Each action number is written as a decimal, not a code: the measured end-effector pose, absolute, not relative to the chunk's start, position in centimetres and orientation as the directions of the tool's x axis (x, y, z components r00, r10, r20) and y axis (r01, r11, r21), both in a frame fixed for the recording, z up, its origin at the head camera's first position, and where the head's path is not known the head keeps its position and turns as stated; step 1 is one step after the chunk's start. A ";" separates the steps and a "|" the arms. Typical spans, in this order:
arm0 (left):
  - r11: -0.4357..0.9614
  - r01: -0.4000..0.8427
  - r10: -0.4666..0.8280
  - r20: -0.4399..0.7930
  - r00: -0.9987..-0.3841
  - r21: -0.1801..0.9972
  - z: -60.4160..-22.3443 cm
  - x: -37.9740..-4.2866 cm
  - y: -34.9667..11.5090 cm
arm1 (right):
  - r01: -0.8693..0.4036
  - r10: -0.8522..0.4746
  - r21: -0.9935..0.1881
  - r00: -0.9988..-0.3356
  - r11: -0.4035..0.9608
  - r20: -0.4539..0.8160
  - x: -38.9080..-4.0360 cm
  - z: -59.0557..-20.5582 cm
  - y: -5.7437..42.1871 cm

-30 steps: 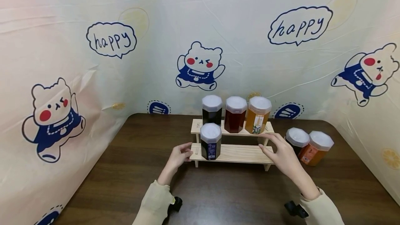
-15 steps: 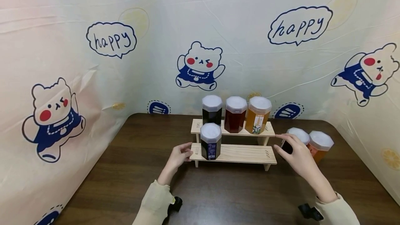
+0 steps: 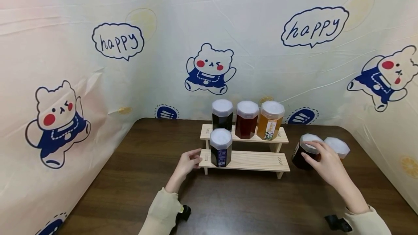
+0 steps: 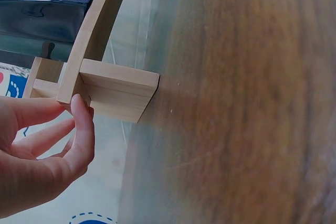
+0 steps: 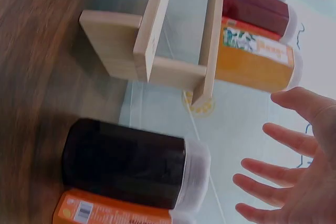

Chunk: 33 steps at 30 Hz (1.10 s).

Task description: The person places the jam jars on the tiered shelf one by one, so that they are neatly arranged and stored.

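Note:
My left hand (image 3: 188, 162) pinches the left end of the two-tier wooden rack's (image 3: 254, 160) lower board between thumb and fingers. That grip on the board end (image 4: 76, 80) shows closely in the left wrist view. My right hand (image 3: 328, 166) reaches over a dark jar (image 3: 301, 158) with a white lid, right of the rack. In the head view its fingertips overlap the lid; in the right wrist view the fingers (image 5: 286, 137) are spread, with nothing between them. Partly behind this hand stands an orange-labelled jar (image 5: 118, 209), beside the dark one.
On the upper tier stand a black jar (image 3: 222, 116), a dark red jar (image 3: 246, 122) and an amber jar (image 3: 270, 120). Another dark jar (image 3: 220, 149) stands at the lower tier's left end. A printed curtain (image 3: 163, 64) hangs behind the brown table (image 3: 143, 148).
My right hand has moved right, from the rack's right end to above the dark jar on the table. The left hand keeps its place on the rack.

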<state>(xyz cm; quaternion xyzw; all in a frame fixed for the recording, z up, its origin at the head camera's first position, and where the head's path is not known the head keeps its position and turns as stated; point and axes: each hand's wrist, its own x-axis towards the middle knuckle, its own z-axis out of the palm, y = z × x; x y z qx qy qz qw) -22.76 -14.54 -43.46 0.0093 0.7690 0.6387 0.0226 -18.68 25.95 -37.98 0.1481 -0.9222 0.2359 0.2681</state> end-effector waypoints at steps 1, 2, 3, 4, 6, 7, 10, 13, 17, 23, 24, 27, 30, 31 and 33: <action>0.186 -0.014 0.040 -0.022 -0.999 0.982 -43.8 -23.0 -14.6 | -0.395 -0.144 -0.351 -0.812 0.849 0.565 -18.7 -38.0 26.2; 0.187 -0.016 0.037 -0.023 -0.999 0.982 -44.2 -23.2 -14.6 | -0.388 -0.139 -0.348 -0.813 0.853 0.566 -18.8 -37.9 26.4; 0.188 -0.015 0.036 -0.022 -0.999 0.982 -44.6 -23.5 -14.7 | -0.382 -0.134 -0.348 -0.815 0.856 0.563 -18.9 -37.9 26.6; 0.190 -0.017 0.034 -0.024 -0.999 0.982 -45.0 -23.8 -14.8 | -0.375 -0.130 -0.351 -0.819 0.858 0.559 -18.9 -37.9 26.8; 0.192 -0.017 0.034 -0.024 -0.999 0.981 -45.3 -24.0 -14.9 | -0.362 -0.122 -0.349 -0.824 0.864 0.553 -19.0 -38.0 27.3; 0.191 -0.018 0.037 -0.025 -0.999 0.981 -45.3 -24.0 -14.9 | -0.358 -0.120 -0.348 -0.825 0.866 0.552 -19.1 -38.0 27.5; 0.194 -0.019 0.040 -0.028 -0.999 0.981 -45.2 -24.0 -14.9 | -0.345 -0.111 -0.348 -0.831 0.872 0.545 -19.2 -38.1 28.1; 0.196 -0.024 0.038 -0.032 -0.999 0.980 -45.2 -24.0 -14.9 | -0.333 -0.105 -0.347 -0.836 0.877 0.539 -19.4 -38.3 28.7; 0.194 -0.025 0.036 -0.032 -0.999 0.981 -45.3 -24.1 -14.9 | -0.306 -0.083 -0.364 -0.852 0.880 0.516 -19.7 -38.5 29.4; 0.186 -0.032 0.031 -0.038 -0.999 0.982 -45.4 -24.1 -14.9 | -0.244 -0.036 -0.386 -0.880 0.890 0.474 -20.0 -38.7 30.5; 0.185 -0.026 0.033 -0.033 -0.999 0.982 -45.4 -24.1 -14.9 | -0.234 -0.030 -0.388 -0.885 0.891 0.465 -20.1 -38.8 30.6; 0.178 -0.019 0.036 -0.026 -0.999 0.984 -45.4 -24.1 -14.9 | -0.212 -0.016 -0.396 -0.897 0.893 0.443 -20.3 -38.8 31.2; 0.174 -0.016 0.036 -0.023 -0.999 0.985 -45.5 -24.1 -14.9 | -0.194 -0.010 -0.402 -0.909 0.895 0.416 -20.5 -38.9 31.7; 0.171 -0.021 0.033 -0.027 -0.999 0.985 -45.5 -24.1 -14.9 | -0.187 -0.007 -0.404 -0.914 0.896 0.406 -20.6 -38.9 31.8; 0.167 -0.029 0.027 -0.034 -0.999 0.986 -45.6 -24.1 -14.9 | -0.172 -0.003 -0.407 -0.924 0.897 0.383 -20.8 -39.0 32.1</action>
